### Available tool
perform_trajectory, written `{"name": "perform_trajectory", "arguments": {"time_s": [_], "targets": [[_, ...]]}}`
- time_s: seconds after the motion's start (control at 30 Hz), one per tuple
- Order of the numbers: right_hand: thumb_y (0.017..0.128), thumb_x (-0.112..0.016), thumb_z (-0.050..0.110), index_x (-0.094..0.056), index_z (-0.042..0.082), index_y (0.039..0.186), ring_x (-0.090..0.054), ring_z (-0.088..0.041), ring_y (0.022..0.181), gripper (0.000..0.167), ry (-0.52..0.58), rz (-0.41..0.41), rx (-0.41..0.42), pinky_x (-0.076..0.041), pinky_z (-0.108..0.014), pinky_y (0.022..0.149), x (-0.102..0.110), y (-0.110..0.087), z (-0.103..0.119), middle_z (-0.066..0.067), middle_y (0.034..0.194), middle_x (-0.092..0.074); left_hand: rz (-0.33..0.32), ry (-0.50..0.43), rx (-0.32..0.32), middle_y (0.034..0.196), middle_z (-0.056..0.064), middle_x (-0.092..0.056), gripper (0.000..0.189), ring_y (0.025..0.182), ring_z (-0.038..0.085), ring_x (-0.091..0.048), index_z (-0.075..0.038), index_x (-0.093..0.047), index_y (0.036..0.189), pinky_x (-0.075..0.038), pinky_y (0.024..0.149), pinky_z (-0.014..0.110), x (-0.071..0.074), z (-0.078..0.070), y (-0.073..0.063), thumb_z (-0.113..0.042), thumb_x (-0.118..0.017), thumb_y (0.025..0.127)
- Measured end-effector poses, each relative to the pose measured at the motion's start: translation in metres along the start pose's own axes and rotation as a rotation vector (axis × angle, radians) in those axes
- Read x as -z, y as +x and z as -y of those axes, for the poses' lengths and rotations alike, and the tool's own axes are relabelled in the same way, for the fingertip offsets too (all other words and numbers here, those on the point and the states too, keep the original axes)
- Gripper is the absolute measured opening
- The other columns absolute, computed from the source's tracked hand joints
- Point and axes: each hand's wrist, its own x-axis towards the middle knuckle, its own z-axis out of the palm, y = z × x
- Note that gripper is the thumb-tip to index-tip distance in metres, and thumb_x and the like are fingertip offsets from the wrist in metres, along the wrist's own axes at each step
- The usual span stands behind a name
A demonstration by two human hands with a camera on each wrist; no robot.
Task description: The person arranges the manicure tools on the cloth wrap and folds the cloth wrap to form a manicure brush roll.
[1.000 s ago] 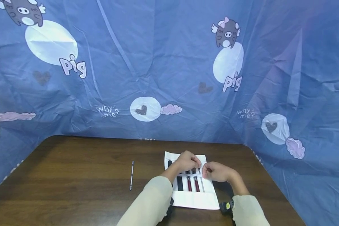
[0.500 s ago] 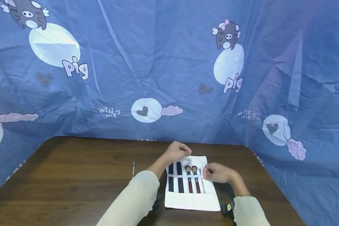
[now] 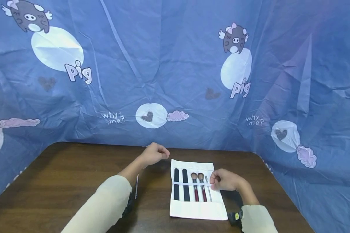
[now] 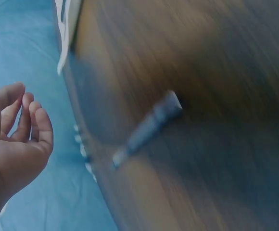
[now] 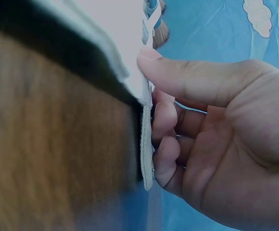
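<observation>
A white cloth tool pouch [image 3: 196, 211] lies unrolled on the table. Under its elastic band [image 3: 179, 183] sit two flat black strips [image 3: 176, 192], two makeup brushes [image 3: 196, 194] with red handles and a thin metal tool [image 3: 210, 195]. My right hand [image 3: 225, 180] pinches the pouch's right edge beside the band, thumb over the cloth in the right wrist view. My left hand [image 3: 155, 153] hovers left of the pouch's far corner, fingers loosely bent, nothing between them. A slim loose tool [image 4: 146, 130], blurred in the left wrist view, lies on the table, partly behind my left forearm.
The brown wooden table [image 3: 75, 181] has rounded far corners. A blue printed cloth [image 3: 175, 71] hangs behind it and along its sides. A black wrist strap [image 3: 234, 217] is near the pouch's lower right corner.
My left hand has withdrawn from the pouch's band, moving left past its far left corner and uncovering the brushes and strips. My right hand has stayed at the pouch's right edge.
</observation>
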Motion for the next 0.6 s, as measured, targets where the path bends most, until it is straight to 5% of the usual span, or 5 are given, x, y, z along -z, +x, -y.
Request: {"name": "perform_trajectory", "arguments": {"time_s": [0.3, 0.6], "targets": [[0.08, -0.081, -0.002, -0.065, 0.008, 0.087, -0.053, -0.017, 0.073, 0.02, -0.009, -0.007, -0.009, -0.043, -0.033, 0.068, 0.003, 0.001, -0.001, 0.0, 0.074, -0.054, 0.04, 0.097, -0.006, 0.088, 0.003, -0.076, 0.013, 0.084, 0.012, -0.063, 0.003, -0.075, 0.099, -0.05, 0.081, 0.031, 0.044, 0.029, -0.026, -0.007, -0.071, 0.092], [0.081, -0.081, -0.002, -0.065, 0.007, 0.088, -0.052, -0.017, 0.073, 0.019, 0.017, 0.004, -0.019, -0.043, -0.032, 0.068, 0.003, 0.0, -0.003, 0.0, 0.074, -0.053, 0.092, 0.109, 0.007, 0.085, 0.004, -0.07, 0.023, 0.079, 0.012, -0.061, 0.005, -0.071, 0.1, -0.049, 0.073, 0.027, 0.067, 0.062, -0.052, -0.006, -0.081, 0.083]]}}
